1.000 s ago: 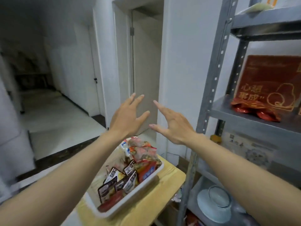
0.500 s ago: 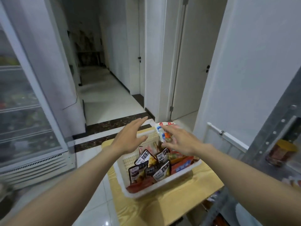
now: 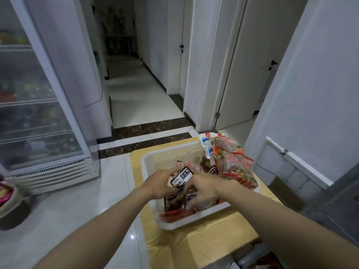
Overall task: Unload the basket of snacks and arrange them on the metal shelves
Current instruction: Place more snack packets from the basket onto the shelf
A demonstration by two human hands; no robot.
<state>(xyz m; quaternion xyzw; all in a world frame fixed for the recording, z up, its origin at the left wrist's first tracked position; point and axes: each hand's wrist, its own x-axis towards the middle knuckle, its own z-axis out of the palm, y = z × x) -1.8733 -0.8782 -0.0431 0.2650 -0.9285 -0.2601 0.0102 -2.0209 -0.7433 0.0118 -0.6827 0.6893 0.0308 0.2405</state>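
Both hands are reaching into the white basket (image 3: 171,154), which is sitting on the yellow worktop (image 3: 204,247). The left hand (image 3: 160,184) and right hand (image 3: 202,188) are each closing their fingers on the same dark snack packet (image 3: 181,178). Red-and-green bags (image 3: 233,166) are piling above the far rim; pulling packets out from beside them is likely to tip them off.
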